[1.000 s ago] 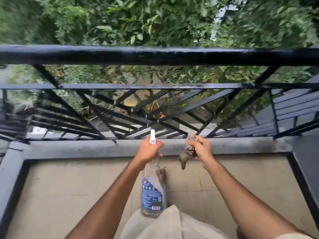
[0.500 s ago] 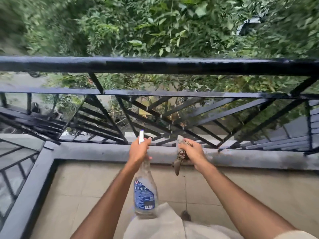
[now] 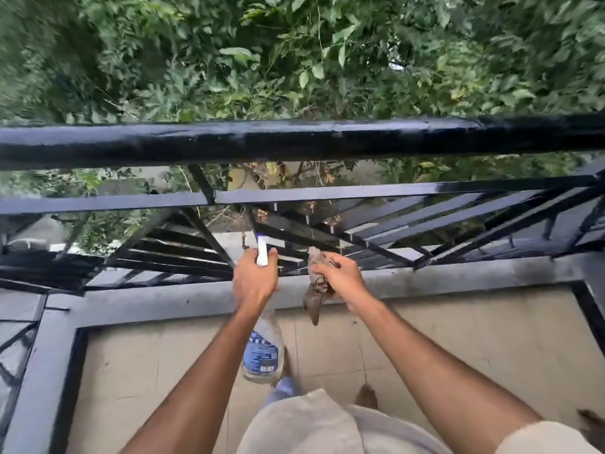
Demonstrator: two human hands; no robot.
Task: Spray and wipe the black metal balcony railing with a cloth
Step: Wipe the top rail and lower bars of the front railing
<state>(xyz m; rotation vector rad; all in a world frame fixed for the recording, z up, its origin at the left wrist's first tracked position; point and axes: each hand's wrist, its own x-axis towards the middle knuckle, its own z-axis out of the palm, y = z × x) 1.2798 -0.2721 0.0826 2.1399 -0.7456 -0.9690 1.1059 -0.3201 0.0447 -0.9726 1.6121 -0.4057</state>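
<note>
Since a moment ago the view is tilting and closing in on the black metal railing [image 3: 294, 142], both grips keeping low by its bottom diagonal bars: the left grip [image 3: 255, 283] is clenching the neck of the spray bottle [image 3: 263, 353], nozzle toward the bars, and the right grip [image 3: 340, 280] is clutching a bunched brown cloth [image 3: 313, 301] over the grey kerb [image 3: 157, 304]. Spraying is seemingly in hand, so the next move is likely calling for a trigger squeeze, then a wipe. Beige floor tiles [image 3: 458, 348] are lying below, foliage [image 3: 229, 60] beyond.
</note>
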